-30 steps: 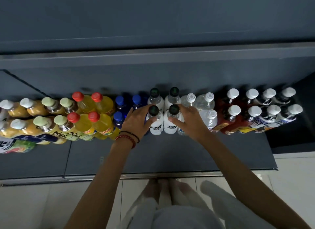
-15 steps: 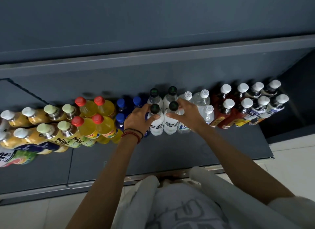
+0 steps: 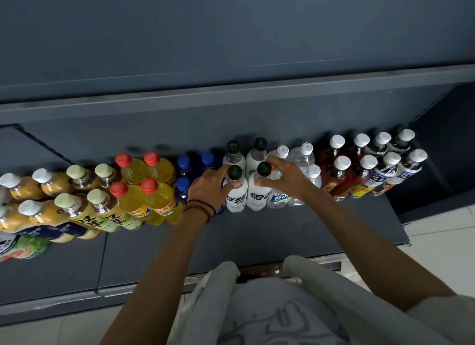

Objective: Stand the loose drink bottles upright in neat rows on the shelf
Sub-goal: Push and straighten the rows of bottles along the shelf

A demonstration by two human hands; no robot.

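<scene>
Hardly anything has moved since half a second ago. Left grip [image 3: 207, 185] stays curled round the neck of the left white bottle [image 3: 236, 195]; right grip [image 3: 286, 179] stays pinched on the right white bottle [image 3: 258, 194], thumb in front. Both bottles stand upright, front row, on the shelf [image 3: 257, 239]. Left fingertips hidden behind the neck. Blue bottles [image 3: 183, 190] partly covered by the left grip, clear bottles [image 3: 305, 157] by the right. Leftmost amber bottles [image 3: 25, 188] cut by the frame edge.

Head-worn camera looks steeply down (wide-angle) onto the shelf [image 3: 257, 238] and bottles [image 3: 236, 194], close above.
</scene>
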